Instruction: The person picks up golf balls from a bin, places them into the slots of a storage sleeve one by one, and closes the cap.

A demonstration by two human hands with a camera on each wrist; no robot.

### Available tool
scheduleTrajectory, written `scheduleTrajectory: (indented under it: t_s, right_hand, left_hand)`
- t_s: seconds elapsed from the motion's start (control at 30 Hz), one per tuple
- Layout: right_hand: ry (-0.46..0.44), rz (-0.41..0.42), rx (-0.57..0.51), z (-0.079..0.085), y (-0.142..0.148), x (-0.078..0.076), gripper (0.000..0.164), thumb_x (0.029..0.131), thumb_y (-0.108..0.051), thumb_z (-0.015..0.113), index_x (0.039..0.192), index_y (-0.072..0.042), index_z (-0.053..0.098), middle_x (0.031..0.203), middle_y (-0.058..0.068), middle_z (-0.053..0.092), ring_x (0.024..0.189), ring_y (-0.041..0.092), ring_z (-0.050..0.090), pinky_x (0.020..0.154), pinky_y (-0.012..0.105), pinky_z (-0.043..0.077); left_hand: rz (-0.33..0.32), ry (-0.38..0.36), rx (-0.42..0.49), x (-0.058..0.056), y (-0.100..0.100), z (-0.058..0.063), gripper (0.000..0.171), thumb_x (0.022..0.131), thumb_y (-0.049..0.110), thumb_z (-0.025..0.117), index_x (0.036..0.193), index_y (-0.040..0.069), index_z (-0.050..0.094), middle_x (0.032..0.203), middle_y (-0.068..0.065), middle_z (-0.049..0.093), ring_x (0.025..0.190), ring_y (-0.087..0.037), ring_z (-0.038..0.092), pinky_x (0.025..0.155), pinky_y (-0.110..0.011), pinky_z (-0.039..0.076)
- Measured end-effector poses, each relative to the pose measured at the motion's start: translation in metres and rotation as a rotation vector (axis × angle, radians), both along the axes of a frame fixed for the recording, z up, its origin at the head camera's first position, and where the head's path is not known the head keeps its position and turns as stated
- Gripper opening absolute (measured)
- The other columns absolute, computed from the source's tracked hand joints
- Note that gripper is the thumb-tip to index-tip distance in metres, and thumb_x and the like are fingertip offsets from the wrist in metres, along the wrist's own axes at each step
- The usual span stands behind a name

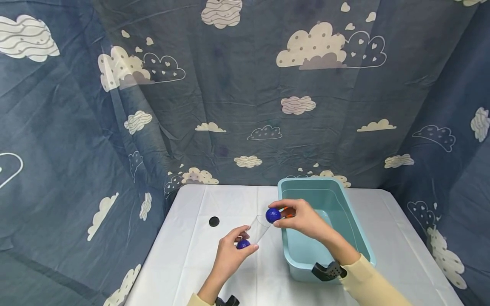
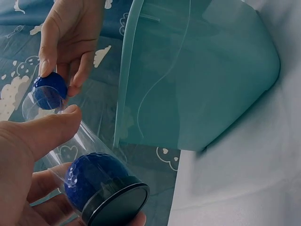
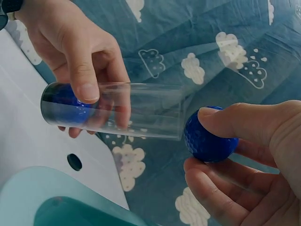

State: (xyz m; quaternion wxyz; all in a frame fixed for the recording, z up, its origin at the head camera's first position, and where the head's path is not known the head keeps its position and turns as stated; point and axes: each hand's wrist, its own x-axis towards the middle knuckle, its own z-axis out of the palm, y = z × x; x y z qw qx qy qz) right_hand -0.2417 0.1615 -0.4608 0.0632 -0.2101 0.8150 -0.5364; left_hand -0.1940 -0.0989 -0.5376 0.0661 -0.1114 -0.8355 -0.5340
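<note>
My left hand [image 1: 229, 253] grips a clear plastic tube [image 3: 153, 106], held tilted above the table. A dimpled blue golf ball [image 2: 91, 176] sits inside at its bottom, against a black end cap [image 2: 120, 205]. With thumb and fingers, my right hand [image 1: 302, 217] pinches a second blue golf ball [image 3: 207, 141] right at the tube's uncapped mouth. In the head view a bit of orange [image 1: 288, 212] shows by the right fingers; what it is I cannot tell.
A light teal plastic bin [image 1: 288, 250] stands on the white-covered table [image 1: 168, 255], under the right forearm. Left of the tube lies a round black cap [image 1: 214, 221]. Dark blue cloth with cloud prints [image 1: 237, 85] hangs behind and at both sides.
</note>
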Motion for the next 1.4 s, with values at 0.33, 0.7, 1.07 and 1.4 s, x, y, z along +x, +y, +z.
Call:
scheduleTrajectory:
  t_s: [0.33, 0.7, 1.07, 1.4]
  right_hand:
    - [-0.039, 0.037, -0.036, -0.002, -0.007, 0.003, 0.045, 0.081, -0.019, 0.086, 0.124, -0.020, 0.069, 0.118, 0.008, 0.066, 0.096, 0.027, 0.068, 0.074, 0.035, 0.059]
    - [-0.021, 0.058, -0.049, -0.003, -0.010, 0.003, 0.035, 0.085, -0.019, 0.083, 0.117, -0.018, 0.072, 0.118, 0.007, 0.067, 0.098, 0.027, 0.068, 0.076, 0.035, 0.058]
    - [-0.010, 0.079, -0.035, -0.004, -0.012, 0.004, 0.031, 0.087, -0.015, 0.081, 0.116, -0.019, 0.072, 0.117, 0.003, 0.068, 0.098, 0.026, 0.068, 0.077, 0.036, 0.058]
    - [0.063, 0.089, 0.008, 0.008, -0.010, -0.004, 0.031, 0.087, -0.019, 0.081, 0.116, -0.021, 0.072, 0.116, -0.002, 0.069, 0.098, 0.023, 0.069, 0.077, 0.035, 0.058]
  left_hand:
    - [-0.004, -0.028, 0.024, 0.003, 0.000, 0.000, 0.052, 0.076, 0.033, 0.089, 0.122, 0.018, 0.070, 0.102, 0.001, 0.072, 0.093, -0.018, 0.066, 0.073, -0.026, 0.055]
    - [-0.001, -0.037, 0.005, 0.003, 0.001, 0.003, 0.048, 0.077, 0.033, 0.089, 0.118, 0.018, 0.071, 0.101, 0.003, 0.072, 0.092, -0.016, 0.066, 0.075, -0.032, 0.056]
    - [0.002, -0.049, -0.021, 0.004, -0.001, 0.000, 0.045, 0.077, 0.037, 0.088, 0.115, 0.022, 0.070, 0.106, 0.001, 0.071, 0.094, -0.017, 0.065, 0.075, -0.037, 0.056]
    - [0.032, -0.032, -0.006, 0.002, -0.002, 0.001, 0.046, 0.076, 0.035, 0.089, 0.115, 0.021, 0.069, 0.105, 0.001, 0.071, 0.093, -0.017, 0.066, 0.076, -0.038, 0.055]
